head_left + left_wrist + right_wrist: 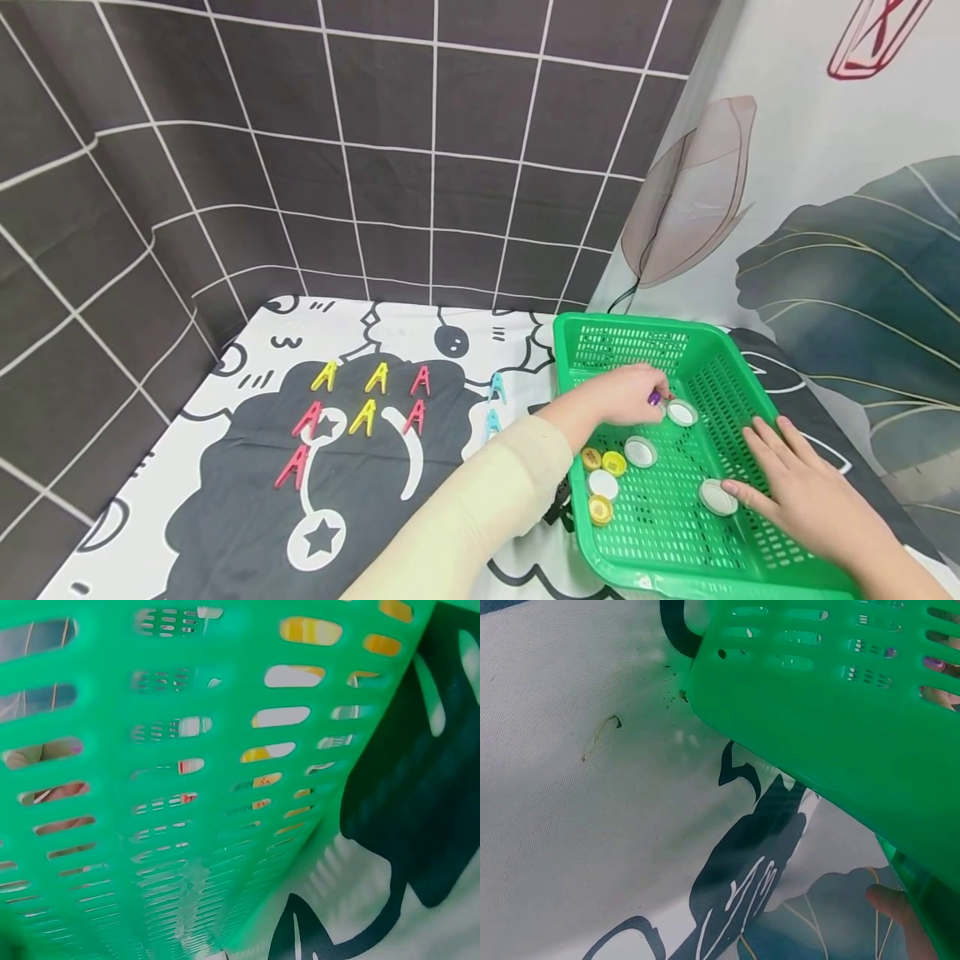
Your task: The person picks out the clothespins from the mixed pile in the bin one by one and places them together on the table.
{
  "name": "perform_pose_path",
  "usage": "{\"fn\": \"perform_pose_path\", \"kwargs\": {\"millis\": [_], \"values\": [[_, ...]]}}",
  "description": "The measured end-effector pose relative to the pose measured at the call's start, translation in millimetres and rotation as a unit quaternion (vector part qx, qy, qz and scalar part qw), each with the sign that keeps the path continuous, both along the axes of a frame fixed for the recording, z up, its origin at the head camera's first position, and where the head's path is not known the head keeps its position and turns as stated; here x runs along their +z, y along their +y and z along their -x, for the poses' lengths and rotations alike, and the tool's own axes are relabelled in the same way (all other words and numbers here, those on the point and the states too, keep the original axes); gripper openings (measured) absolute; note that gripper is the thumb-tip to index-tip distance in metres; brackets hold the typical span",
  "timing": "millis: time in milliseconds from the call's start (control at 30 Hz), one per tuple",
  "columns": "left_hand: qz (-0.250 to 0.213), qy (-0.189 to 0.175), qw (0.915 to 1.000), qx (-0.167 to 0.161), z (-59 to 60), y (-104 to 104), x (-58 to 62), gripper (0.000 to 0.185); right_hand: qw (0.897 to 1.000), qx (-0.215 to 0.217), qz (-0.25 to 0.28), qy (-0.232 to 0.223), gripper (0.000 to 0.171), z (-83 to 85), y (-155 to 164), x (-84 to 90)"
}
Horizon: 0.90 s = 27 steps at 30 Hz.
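Left arm: long cream sleeve (480,508), smooth close-fitting knit, ends at the wrist. Left hand (626,393) bare; no rings or watch seen. Right hand (806,492) bare, forearm uncovered as far as the frame edge. Fingernails short, unpainted where visible.

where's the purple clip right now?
Head view: the purple clip is inside the green basket, toward its back, pinched in the left hand, just left of a white cap.
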<state>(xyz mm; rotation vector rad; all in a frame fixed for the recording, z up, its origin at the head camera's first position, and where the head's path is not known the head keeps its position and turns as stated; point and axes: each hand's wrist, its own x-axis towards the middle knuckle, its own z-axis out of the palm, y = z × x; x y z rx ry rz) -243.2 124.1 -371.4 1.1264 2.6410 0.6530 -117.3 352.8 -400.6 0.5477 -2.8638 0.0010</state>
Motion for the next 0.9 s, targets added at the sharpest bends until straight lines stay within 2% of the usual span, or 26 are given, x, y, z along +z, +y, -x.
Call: {"fn": "perform_pose_path", "kwargs": {"millis": [267, 667, 900], "values": [[-0.009, 0.002, 0.9999, 0.004, -0.8, -0.2, 2.6, 0.03, 1.0, -0.004, 0.003, -0.004, 0.08, -0.4, 0.8, -1.0], [-0.014, 0.006, 0.9999, 0.0, -2.3, 0.3, 6.1, 0.027, 0.999, -0.025, 0.009, -0.033, 0.082, -1.9, 1.7, -0.4], [-0.02, -0.003, 0.9997, 0.012, -1.7, -1.8, 4.4, 0.029, 0.999, -0.018, 0.009, -0.03, 0.082, 0.0, 0.5, 0.0]]}}
